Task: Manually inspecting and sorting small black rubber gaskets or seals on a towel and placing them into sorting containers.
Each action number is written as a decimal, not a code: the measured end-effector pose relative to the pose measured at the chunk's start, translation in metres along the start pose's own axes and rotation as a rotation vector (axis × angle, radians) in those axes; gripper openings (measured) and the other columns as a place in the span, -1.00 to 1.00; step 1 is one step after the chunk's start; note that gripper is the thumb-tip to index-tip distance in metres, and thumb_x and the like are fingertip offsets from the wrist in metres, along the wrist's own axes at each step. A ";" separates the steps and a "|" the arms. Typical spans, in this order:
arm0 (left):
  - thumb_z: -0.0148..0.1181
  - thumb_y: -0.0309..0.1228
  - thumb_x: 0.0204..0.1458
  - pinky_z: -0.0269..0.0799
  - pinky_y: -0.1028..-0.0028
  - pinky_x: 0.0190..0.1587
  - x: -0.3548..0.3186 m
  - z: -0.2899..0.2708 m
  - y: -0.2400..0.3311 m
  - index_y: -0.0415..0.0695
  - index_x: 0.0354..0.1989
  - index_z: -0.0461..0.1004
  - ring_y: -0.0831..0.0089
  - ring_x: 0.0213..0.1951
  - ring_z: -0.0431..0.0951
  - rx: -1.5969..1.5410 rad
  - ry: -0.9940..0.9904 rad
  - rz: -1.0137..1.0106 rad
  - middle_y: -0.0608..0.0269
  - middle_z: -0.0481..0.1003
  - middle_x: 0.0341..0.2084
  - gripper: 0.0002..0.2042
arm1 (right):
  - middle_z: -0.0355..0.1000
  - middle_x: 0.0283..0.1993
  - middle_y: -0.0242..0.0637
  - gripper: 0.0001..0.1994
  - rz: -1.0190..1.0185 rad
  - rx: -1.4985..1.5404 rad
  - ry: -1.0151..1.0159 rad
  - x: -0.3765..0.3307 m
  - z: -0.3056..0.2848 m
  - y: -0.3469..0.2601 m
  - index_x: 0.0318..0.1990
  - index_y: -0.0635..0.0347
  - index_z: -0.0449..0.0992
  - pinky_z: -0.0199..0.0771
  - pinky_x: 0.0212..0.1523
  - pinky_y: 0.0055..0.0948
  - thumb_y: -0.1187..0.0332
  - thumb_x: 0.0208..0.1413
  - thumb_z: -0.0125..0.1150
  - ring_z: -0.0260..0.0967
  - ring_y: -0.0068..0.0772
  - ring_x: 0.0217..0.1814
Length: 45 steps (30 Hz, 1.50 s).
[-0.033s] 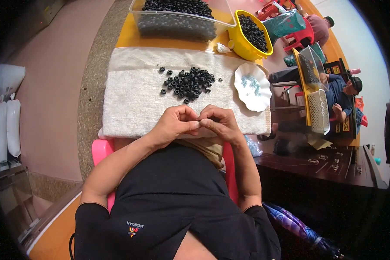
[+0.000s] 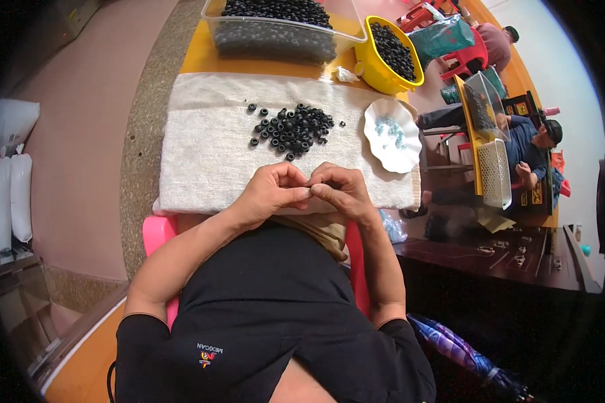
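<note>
On the wearer's side of the bead pile (image 2: 293, 129), left hand (image 2: 270, 193) and right hand (image 2: 345, 191) meet, fingertips pinching a dark piece (image 2: 308, 187), mostly hidden. It is probably light, hard and apt to roll, best held by its sides.

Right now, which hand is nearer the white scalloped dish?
Right. The right hand is left of the white scalloped dish and nearer the body; the left hand is farther left.
</note>
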<state>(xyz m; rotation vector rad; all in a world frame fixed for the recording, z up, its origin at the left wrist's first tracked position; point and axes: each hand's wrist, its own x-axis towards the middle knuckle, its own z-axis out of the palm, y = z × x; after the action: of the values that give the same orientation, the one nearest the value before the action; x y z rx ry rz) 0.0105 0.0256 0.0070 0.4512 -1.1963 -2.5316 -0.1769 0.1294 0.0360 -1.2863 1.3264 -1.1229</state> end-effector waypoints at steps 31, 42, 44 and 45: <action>0.27 -0.58 0.07 0.56 0.57 -0.26 -0.001 0.007 0.001 -0.19 -0.30 0.43 0.59 -0.35 0.55 -0.106 0.117 0.013 0.31 0.52 -0.41 -0.88 | 0.42 -0.10 -0.14 -0.61 -0.378 -0.356 0.348 -0.010 0.035 0.021 -0.02 0.25 0.50 0.46 -0.09 -0.45 0.59 -0.07 0.36 0.45 -0.29 -0.07; 0.28 -0.59 0.05 0.53 0.59 -0.25 0.001 0.005 -0.002 -0.19 -0.37 0.43 0.62 -0.36 0.52 -0.019 0.140 0.085 0.32 0.50 -0.42 -0.88 | 0.43 -0.13 -0.09 -0.63 -0.468 -0.591 0.419 -0.005 0.040 0.016 -0.08 0.26 0.49 0.54 -0.20 -0.36 0.61 -0.13 0.37 0.50 -0.15 -0.18; 0.28 -0.60 0.05 0.52 0.59 -0.26 0.001 0.006 -0.001 -0.19 -0.37 0.43 0.62 -0.37 0.51 -0.031 0.158 0.078 0.33 0.50 -0.43 -0.88 | 0.44 -0.14 -0.08 -0.65 -0.469 -0.607 0.433 -0.004 0.041 0.015 -0.11 0.28 0.50 0.54 -0.22 -0.37 0.61 -0.13 0.36 0.50 -0.16 -0.20; 0.28 -0.60 0.05 0.52 0.59 -0.26 0.002 0.005 -0.002 -0.19 -0.37 0.43 0.62 -0.37 0.51 -0.029 0.155 0.080 0.33 0.50 -0.43 -0.88 | 0.44 -0.14 -0.08 -0.65 -0.472 -0.609 0.436 -0.004 0.041 0.016 -0.11 0.28 0.50 0.54 -0.22 -0.37 0.61 -0.13 0.36 0.50 -0.16 -0.20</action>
<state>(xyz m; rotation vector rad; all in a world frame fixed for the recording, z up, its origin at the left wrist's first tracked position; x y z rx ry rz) 0.0066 0.0299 0.0079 0.5694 -1.0976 -2.3948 -0.1383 0.1333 0.0148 -1.9471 1.8362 -1.4383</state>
